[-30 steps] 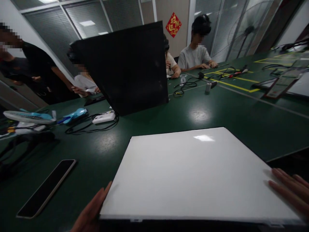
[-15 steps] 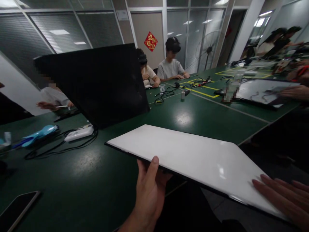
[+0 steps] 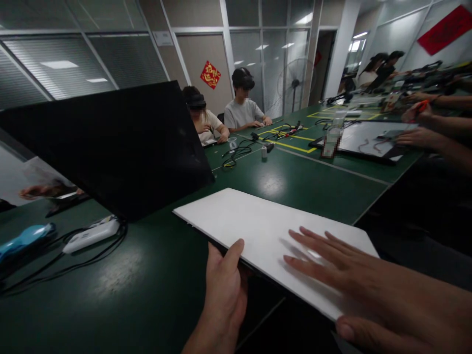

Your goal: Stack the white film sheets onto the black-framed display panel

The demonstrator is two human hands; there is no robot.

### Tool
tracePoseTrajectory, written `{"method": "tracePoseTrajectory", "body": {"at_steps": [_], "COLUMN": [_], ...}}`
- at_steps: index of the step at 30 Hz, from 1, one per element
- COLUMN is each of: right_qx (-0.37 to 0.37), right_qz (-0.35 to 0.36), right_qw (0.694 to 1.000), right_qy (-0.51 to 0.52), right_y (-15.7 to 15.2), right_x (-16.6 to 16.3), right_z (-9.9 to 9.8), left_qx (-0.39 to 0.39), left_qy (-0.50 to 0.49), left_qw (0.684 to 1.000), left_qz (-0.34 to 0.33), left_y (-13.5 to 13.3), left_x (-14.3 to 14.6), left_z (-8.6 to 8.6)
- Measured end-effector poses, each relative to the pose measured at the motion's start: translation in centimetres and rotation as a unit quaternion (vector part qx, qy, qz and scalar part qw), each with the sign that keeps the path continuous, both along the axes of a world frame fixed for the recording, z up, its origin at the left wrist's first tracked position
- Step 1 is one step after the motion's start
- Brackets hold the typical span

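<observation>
A thin white panel [image 3: 258, 226] with a dark underside is held tilted over the near edge of the green table [image 3: 302, 182]. My left hand [image 3: 223, 290] grips its near left edge, thumb on top and fingers underneath. My right hand [image 3: 339, 270] lies flat on the panel's white face with the fingers spread, the thumb off the near edge. A large black panel [image 3: 121, 147] stands slanted on the table just behind the white one.
A white power strip [image 3: 90, 234] with black cables lies at the left, beside a blue object [image 3: 22, 238]. Two seated people [image 3: 241, 105] work at the far end among cables [image 3: 236, 152]. Another person's arms [image 3: 435, 140] reach over a board [image 3: 368, 140] at the right.
The white panel has been lifted off the table and turned rightward; my left hand took hold of its edge. My right hand slid from the panel's far right corner onto its middle.
</observation>
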State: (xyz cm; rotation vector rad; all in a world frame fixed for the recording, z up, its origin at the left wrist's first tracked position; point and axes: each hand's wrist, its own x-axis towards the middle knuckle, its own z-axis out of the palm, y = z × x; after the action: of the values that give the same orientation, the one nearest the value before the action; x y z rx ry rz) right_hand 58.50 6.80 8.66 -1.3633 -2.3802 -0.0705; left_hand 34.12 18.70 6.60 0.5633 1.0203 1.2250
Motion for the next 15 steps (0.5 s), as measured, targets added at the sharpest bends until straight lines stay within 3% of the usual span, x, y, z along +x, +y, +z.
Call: {"method": "tracePoseTrajectory", "body": {"at_steps": [3,8,10,13,15], "right_qx": [-0.048,-0.186,-0.243,-0.265,-0.275], "right_qz": [0.044,-0.039,-0.095,-0.152,-0.13], "right_qw": [0.997,0.982,0.965,0.952,0.953], "right_qy": [-0.045,-0.008,-0.006,-0.001,0.016], "right_y": [2.6,6.5,7.8,8.5,7.9], "right_x": [-1.0,1.8,3.2,3.8,2.9], "right_z": [-0.8,-5.2,-6.1,-5.4,-4.2], "left_qx": [-0.01,-0.016,-0.008,-0.003,0.0], "left_qy": [-0.008,-0.021,-0.024,-0.007,0.004], "left_qw": [1.0,1.0,1.0,1.0,1.0], "left_qz": [0.006,0.016,0.013,0.018,0.023], "left_y": [0.2,-0.2,-0.4,-0.5,-0.4], "left_x": [0.0,-0.6,-0.9,-1.1,-1.1], "left_z": [-0.7,-1.7,-1.8,-1.8,-1.8]}}
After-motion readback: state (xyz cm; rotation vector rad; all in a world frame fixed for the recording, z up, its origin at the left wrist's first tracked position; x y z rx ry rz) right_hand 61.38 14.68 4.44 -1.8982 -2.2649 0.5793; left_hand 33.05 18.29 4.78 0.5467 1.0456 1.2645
